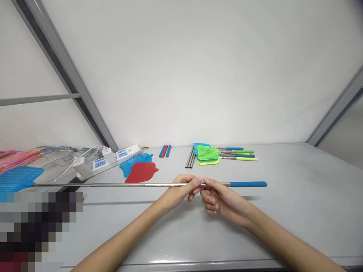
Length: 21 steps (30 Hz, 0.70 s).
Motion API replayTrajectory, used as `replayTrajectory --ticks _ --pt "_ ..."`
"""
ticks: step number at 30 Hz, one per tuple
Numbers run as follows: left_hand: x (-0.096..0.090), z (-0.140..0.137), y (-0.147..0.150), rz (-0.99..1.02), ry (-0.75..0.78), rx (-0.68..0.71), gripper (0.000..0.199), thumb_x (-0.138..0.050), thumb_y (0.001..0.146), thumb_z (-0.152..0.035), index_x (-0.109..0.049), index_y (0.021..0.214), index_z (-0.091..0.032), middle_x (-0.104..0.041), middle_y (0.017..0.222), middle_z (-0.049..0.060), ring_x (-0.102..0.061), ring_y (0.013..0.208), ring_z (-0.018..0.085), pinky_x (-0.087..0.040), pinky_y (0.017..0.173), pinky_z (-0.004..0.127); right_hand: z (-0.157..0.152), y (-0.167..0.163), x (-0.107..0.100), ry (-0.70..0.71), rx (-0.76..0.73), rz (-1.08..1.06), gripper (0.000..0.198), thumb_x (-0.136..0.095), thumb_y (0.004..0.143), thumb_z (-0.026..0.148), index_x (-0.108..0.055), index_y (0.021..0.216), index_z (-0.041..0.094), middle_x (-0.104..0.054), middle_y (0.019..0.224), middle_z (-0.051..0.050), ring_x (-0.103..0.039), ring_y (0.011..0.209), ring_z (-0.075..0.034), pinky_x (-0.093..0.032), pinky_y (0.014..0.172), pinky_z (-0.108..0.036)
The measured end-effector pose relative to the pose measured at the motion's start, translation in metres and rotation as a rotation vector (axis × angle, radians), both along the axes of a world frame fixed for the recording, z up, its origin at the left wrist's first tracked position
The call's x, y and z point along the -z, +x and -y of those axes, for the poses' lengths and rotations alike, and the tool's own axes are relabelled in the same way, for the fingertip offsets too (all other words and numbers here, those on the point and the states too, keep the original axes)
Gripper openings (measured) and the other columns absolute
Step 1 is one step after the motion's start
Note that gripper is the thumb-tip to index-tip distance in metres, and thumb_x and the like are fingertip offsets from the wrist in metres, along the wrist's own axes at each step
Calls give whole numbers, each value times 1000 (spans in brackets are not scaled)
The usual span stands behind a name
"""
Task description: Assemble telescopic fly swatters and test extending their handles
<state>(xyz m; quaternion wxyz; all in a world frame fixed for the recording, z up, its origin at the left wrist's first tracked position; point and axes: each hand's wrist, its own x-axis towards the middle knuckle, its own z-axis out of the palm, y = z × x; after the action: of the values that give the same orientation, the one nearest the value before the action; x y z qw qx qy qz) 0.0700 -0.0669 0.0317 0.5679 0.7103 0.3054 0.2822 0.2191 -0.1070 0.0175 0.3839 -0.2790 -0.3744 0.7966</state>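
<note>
A fly swatter (pixel 121 185) with an extended telescopic metal rod lies level across the view, held above the table. Its blue grip points right and its blue slotted head is at the far left. My left hand (pixel 181 190) is closed around the rod, thumb and fingers pinching it. Close beside it, my right hand (pixel 219 198) pinches the rod between thumb and curled fingers, just left of the blue grip. The two thumbs nearly meet.
Behind my hands lie a red swatter head (pixel 141 172), a blue swatter head (pixel 133 165), several coloured grips (pixel 165 151), metal tubes (pixel 190 158) and a pile of swatters (pixel 208 153). A power strip (pixel 113 160) with chargers stands at the left on the grey table (pixel 297 204).
</note>
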Motion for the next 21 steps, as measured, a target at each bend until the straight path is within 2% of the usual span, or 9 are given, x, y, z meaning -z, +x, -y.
replayTrajectory --ticks 3,7,14,21 --pt "-2 1 0 -35 14 32 37 -36 78 -39 -45 52 -14 -39 43 -4 -37 44 7 -31 51 22 1 -1 1 23 10 7 32 -41 77 42 -54 70 14 -31 48 5 -25 43 -6 -22 45 -22" --pt "-2 1 -2 -34 -56 54 41 -32 80 -37 -52 52 -13 -43 42 -1 -42 47 10 -34 57 23 0 1 1 22 30 30 30 -41 76 40 -52 65 14 -32 47 5 -27 43 -7 -22 46 -22" --pt "2 0 -2 15 -170 68 41 -34 79 -36 -45 47 -14 -43 41 0 -41 43 10 -32 53 25 -2 4 3 4 58 80 33 -43 74 39 -45 52 15 -31 45 5 -27 42 -7 -21 46 -23" --pt "-1 0 -4 20 -187 61 40 -35 79 -35 -44 46 -14 -44 41 -1 -41 43 9 -31 53 24 -2 4 4 6 124 103 33 -45 73 37 -40 48 15 -29 45 4 -25 42 -6 -21 46 -24"
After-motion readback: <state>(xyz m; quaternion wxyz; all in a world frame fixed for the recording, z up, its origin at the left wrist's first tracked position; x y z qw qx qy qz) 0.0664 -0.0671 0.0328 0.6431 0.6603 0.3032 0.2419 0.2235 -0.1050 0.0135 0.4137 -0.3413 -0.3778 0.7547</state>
